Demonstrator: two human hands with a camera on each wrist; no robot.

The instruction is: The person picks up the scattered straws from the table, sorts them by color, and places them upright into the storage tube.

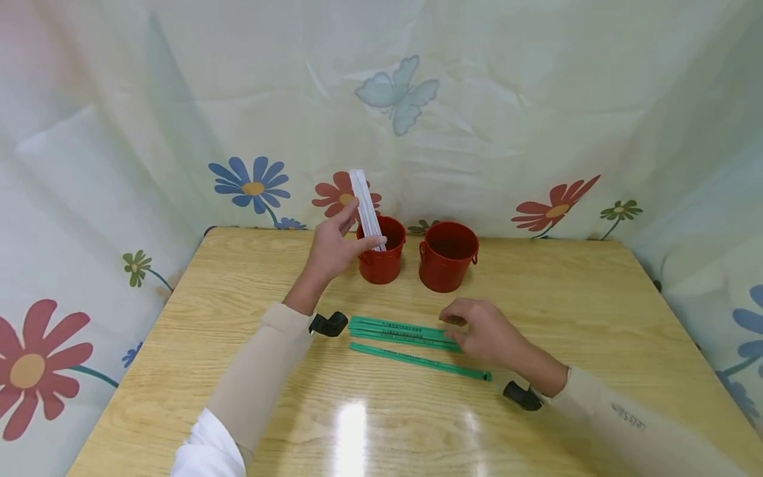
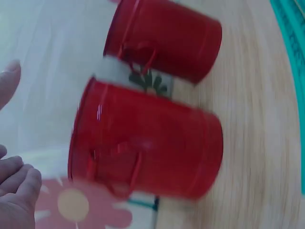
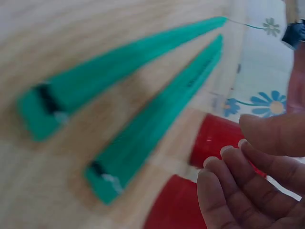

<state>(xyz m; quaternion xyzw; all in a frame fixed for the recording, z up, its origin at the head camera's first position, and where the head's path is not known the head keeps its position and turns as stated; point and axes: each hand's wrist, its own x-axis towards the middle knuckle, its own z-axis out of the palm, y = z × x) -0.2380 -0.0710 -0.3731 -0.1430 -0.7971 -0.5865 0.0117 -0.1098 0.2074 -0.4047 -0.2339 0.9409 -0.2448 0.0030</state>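
Note:
Several slim white sleeved sticks lean at the mouth of the left red bucket, lower ends over its inside. My left hand is around them, thumb in front and fingers to the left. In the left wrist view, the thumb stands well apart from the fingers. My right hand hovers at the right end of a group of green printed sleeves. Its loosely bent fingers have nothing between them in the right wrist view. Closer to me lies a single green sleeve.
Beside the left bucket stands a second red bucket with small side handles. Both are near the back edge of the wooden table. A flowered curtain hangs behind and along both sides.

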